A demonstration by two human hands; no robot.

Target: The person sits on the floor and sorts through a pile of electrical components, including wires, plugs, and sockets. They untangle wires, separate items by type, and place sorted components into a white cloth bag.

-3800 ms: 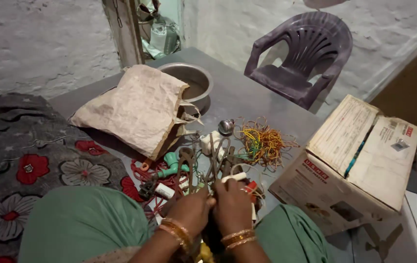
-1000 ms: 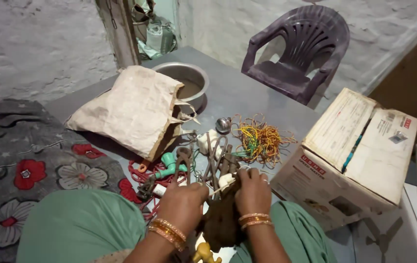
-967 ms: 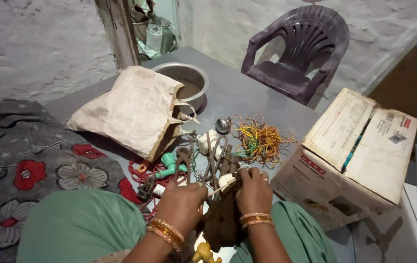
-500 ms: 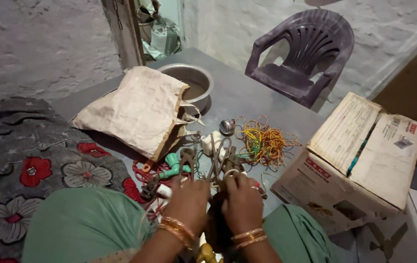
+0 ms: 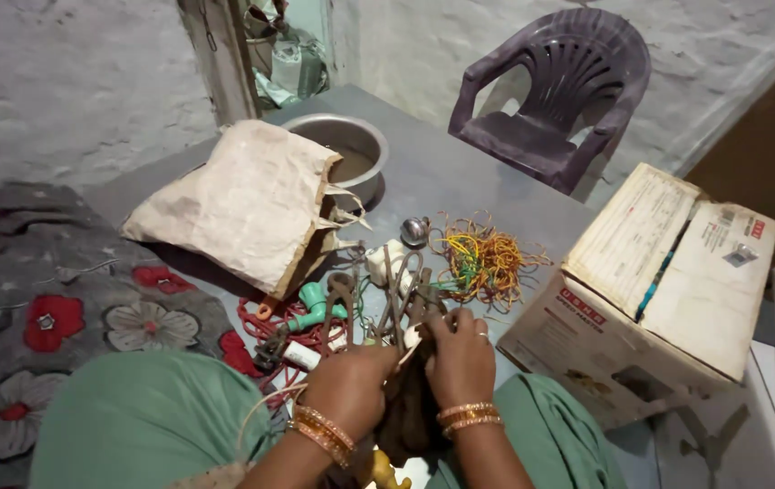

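Note:
My left hand [image 5: 348, 387] and my right hand [image 5: 460, 358] are close together over a heap of rusty metal tools [image 5: 396, 299], both gripping a dark brown bundle [image 5: 410, 412] that hangs between them. A small white piece [image 5: 413, 335] shows between my fingers; what it is I cannot tell. Bangles ring both wrists. A green plastic fitting [image 5: 313, 306] and red cord [image 5: 265, 321] lie just left of my hands. A tangle of orange, yellow and green wires [image 5: 482, 258] lies beyond my right hand.
A beige cloth bag [image 5: 247, 201] leans on a steel bowl [image 5: 344, 149] on the grey floor. A cardboard box [image 5: 668, 281] stands at the right, a purple plastic chair [image 5: 555, 95] behind. A flowered grey cloth [image 5: 52, 290] covers the left.
My hands drew back from the tool heap toward my lap, bringing the dark bundle with them; my right hand shifted slightly right. The camera view swayed a little.

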